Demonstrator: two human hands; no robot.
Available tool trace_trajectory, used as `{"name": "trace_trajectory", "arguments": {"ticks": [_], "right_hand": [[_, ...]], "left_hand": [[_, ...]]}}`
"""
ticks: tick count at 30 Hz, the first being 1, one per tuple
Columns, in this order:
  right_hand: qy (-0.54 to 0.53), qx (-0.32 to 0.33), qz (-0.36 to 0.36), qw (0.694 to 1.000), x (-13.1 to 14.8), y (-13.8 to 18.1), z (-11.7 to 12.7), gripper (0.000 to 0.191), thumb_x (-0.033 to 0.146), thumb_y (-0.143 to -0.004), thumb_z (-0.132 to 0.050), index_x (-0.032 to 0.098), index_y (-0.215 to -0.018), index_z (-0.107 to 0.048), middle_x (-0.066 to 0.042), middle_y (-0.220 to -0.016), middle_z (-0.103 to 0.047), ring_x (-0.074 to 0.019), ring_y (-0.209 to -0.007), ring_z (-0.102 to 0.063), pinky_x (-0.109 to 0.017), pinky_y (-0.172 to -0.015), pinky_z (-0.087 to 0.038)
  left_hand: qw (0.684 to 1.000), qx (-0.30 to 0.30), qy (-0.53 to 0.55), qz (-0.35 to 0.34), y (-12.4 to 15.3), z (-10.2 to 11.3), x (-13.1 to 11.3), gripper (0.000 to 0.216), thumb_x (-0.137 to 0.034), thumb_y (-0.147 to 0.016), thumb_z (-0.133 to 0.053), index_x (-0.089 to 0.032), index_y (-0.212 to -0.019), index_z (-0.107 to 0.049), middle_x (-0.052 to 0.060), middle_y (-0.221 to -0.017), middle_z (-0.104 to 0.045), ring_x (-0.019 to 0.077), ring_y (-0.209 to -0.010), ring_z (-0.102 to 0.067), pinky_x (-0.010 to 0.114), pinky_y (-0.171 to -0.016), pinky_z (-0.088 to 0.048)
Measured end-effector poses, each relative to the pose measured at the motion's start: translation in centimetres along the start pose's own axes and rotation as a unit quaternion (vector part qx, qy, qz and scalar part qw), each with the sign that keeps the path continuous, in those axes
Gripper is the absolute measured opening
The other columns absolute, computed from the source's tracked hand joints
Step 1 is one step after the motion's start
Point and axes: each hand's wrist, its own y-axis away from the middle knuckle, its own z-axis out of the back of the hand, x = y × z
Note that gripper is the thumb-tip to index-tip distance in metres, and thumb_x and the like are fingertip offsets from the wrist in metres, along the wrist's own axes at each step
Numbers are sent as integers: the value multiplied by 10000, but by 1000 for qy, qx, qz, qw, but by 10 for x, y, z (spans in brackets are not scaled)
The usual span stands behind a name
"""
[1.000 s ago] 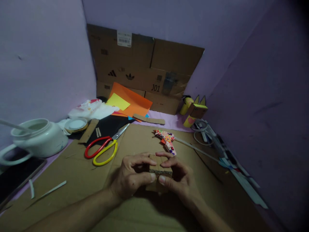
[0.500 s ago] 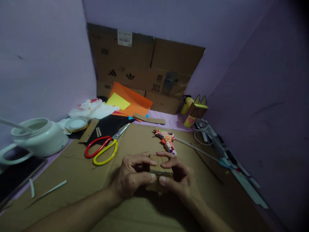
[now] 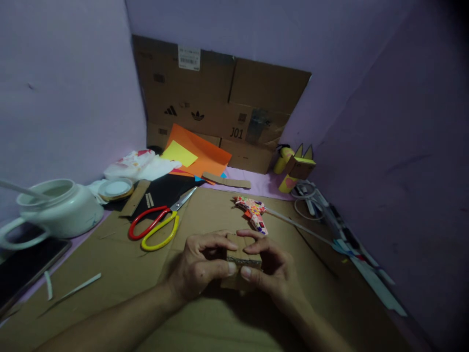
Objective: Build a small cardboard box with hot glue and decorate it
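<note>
A small folded cardboard box (image 3: 243, 254) is gripped between both hands, low in the middle of the view. My left hand (image 3: 200, 264) pinches its left side, with the thumb on the near edge and the fingers on top. On the other side my right hand (image 3: 271, 266) does likewise, its thumb tip close to the left thumb. Corrugated layers show along the near edge, and part of the box is hidden by the fingers. Just beyond the hands lies a flower-patterned glue gun (image 3: 252, 211) with a glue stick (image 3: 293, 223) in its rear.
Scissors (image 3: 161, 226) with red and yellow handles lie to the left. Further left are a white pot (image 3: 60, 210) and a phone (image 3: 32, 266). Orange paper (image 3: 205, 152) lies at the back, near a large cardboard panel (image 3: 205, 98). A yellow cardboard figure (image 3: 298, 171) stands back right.
</note>
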Motion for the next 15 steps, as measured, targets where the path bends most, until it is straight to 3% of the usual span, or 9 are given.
{"name": "trace_trajectory", "arguments": {"ticks": [4,9,12,15], "right_hand": [[21,20,-17,999,-1,1,0,255,325,-696,-739,270,-913,-618,-75,-1250,-537,-261,-1149,-527,-382,-891,-446],[34,34,-39,998,-3,-3,8,762,427,-666,-744,329,-1322,-369,-85,-1420,-377,-282,-1326,-331,-453,-1058,-306],[43,2,-11,999,-6,-8,15,698,389,-700,-723,346,-1309,-387,-65,-1413,-390,-278,-1305,-364,-475,-1064,-298],[31,-83,-5,996,-7,-12,20,558,323,-714,-713,354,-1216,-471,-54,-1355,-453,-254,-1158,-511,-449,-960,-422]], "left_hand": [[1000,-3,10,-15,0,1,1,220,-113,-526,-665,-186,-722,-733,38,-843,-699,211,-835,-613,295,-717,-460],[998,-34,2,-55,-5,7,1,206,-154,-557,-698,-165,-762,-716,69,-920,-696,231,-862,-631,325,-730,-502],[994,-55,-64,-66,-8,12,1,208,-171,-565,-706,-157,-771,-727,84,-911,-701,249,-880,-633,354,-760,-508],[991,-70,-95,-68,-11,16,3,215,-177,-566,-712,-165,-779,-737,89,-926,-706,265,-935,-631,394,-834,-495]]}}
